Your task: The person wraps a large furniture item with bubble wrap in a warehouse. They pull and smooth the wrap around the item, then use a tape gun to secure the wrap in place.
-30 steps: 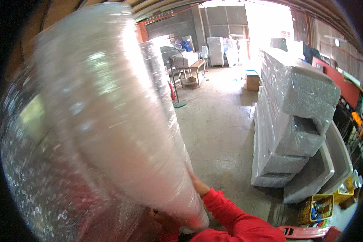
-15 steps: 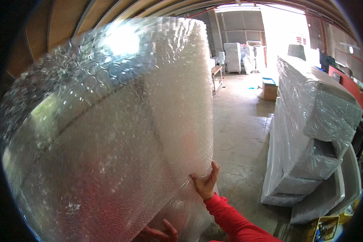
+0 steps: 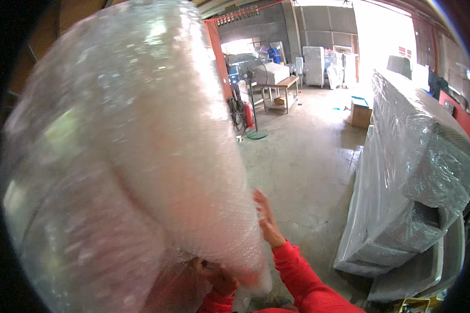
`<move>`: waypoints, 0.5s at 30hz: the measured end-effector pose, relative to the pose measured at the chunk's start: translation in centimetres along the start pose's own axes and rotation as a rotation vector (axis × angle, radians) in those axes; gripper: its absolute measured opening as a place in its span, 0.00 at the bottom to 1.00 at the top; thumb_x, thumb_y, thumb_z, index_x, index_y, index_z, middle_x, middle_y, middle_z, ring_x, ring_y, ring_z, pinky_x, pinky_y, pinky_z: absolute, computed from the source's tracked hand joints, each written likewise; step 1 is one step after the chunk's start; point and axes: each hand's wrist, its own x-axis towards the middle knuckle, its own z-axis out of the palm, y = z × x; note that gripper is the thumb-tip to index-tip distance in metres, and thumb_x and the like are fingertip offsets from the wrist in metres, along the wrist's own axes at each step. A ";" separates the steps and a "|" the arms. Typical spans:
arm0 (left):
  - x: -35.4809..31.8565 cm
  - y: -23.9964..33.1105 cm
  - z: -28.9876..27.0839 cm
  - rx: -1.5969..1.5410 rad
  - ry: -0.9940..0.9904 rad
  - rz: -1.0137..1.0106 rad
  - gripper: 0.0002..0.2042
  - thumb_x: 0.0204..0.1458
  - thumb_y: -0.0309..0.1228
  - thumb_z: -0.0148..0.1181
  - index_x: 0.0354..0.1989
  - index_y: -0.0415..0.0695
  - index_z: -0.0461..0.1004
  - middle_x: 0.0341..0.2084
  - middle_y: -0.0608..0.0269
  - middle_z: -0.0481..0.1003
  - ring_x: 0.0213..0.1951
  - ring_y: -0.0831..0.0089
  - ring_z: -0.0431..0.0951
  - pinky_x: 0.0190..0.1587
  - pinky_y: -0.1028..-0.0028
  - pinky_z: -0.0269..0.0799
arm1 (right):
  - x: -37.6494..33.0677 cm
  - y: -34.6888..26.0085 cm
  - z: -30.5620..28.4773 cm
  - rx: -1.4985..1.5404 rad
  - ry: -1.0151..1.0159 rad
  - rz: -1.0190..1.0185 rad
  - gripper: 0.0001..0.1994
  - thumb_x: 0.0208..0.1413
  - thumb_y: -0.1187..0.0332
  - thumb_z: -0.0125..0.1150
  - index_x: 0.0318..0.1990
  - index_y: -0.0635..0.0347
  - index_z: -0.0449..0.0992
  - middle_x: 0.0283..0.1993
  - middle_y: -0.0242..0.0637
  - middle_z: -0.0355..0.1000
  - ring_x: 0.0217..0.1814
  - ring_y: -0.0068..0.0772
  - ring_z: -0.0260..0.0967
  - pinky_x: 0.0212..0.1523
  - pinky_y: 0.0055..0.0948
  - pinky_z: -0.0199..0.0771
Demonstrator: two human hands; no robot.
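Note:
A large, tall sheet of clear bubble wrap (image 3: 193, 172) fills the left half of the view, bulging and blurred by motion. Low in the middle, my left hand (image 3: 218, 275) has its fingers curled at the wrap's lower part, where the plastic gathers in creases; it seems to pinch it, and the wrap blurs the fingertips. My right hand (image 3: 268, 221) lies along the wrap's right edge with its fingers stretched upward and apart from any grip. What stands behind the wrap is hidden.
Wrapped bulky items (image 3: 402, 182) stand stacked on the right, with grey tubs (image 3: 418, 271) below them. Farther off are a wooden-topped table (image 3: 287, 82), a standing fan (image 3: 251, 75), a red fire extinguisher (image 3: 248, 115) and a cardboard box (image 3: 360, 113) on the concrete floor (image 3: 303, 172).
The bubble wrap has swung left and folded over, uncovering the fan and table behind. My right hand has released its edge and opened. My left hand has risen slightly to the wrap.

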 end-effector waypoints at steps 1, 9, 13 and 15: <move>-0.4 -0.9 0.4 0.110 -0.054 0.080 0.32 0.58 0.48 0.52 0.61 0.36 0.53 0.56 0.46 0.59 0.57 0.50 0.61 0.58 0.54 0.56 | 0.2 -0.6 0.4 0.044 -0.092 0.005 0.41 0.61 0.44 0.50 0.71 0.61 0.42 0.75 0.41 0.34 0.76 0.34 0.28 0.72 0.35 0.30; 6.1 4.5 -0.4 0.264 0.067 -0.250 0.33 0.61 0.47 0.49 0.65 0.33 0.50 0.60 0.40 0.55 0.61 0.48 0.55 0.64 0.52 0.47 | -1.2 -2.9 -2.7 0.200 0.185 -0.019 0.42 0.45 0.60 0.74 0.65 0.66 0.59 0.63 0.45 0.63 0.65 0.37 0.60 0.64 0.36 0.61; 9.7 7.3 -0.3 0.420 0.035 -0.176 0.33 0.58 0.42 0.52 0.65 0.31 0.49 0.60 0.37 0.53 0.62 0.47 0.54 0.65 0.50 0.45 | 6.3 -0.3 -5.8 -0.398 0.577 -0.440 0.34 0.43 0.67 0.75 0.57 0.68 0.63 0.51 0.41 0.68 0.53 0.36 0.66 0.55 0.37 0.67; 10.6 8.2 -0.7 0.418 0.028 -0.232 0.33 0.57 0.39 0.53 0.64 0.30 0.50 0.60 0.36 0.53 0.61 0.47 0.56 0.64 0.51 0.47 | 11.0 1.3 -4.6 -0.382 0.598 -0.483 0.36 0.42 0.66 0.76 0.57 0.67 0.63 0.49 0.42 0.68 0.53 0.37 0.66 0.55 0.37 0.67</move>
